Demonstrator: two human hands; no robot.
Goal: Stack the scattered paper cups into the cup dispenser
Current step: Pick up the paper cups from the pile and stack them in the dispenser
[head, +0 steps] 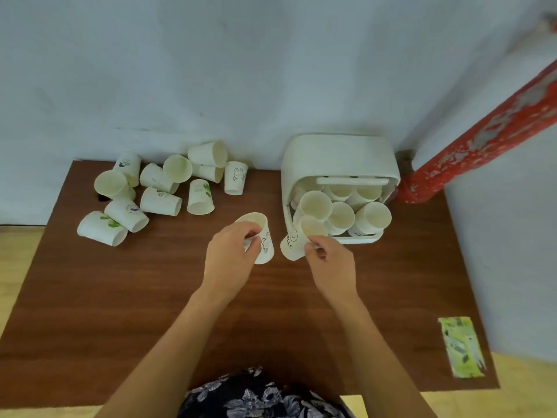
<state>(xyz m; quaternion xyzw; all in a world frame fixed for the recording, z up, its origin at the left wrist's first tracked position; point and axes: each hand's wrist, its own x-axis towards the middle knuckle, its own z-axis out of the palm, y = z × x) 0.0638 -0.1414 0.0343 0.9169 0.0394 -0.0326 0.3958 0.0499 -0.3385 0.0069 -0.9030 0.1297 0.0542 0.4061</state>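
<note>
My left hand grips a white paper cup with a bunny print above the middle of the table. My right hand pinches the rim of a second paper cup just left of the dispenser's front corner. The white cup dispenser stands at the back right, its lid raised, with several cup stacks showing mouth-up inside. Several loose paper cups lie scattered, most on their sides, at the table's back left.
The brown wooden table stands against a pale wall. A green packet lies near the right front edge. A red post rises at the back right corner. A floral garment shows at the near edge.
</note>
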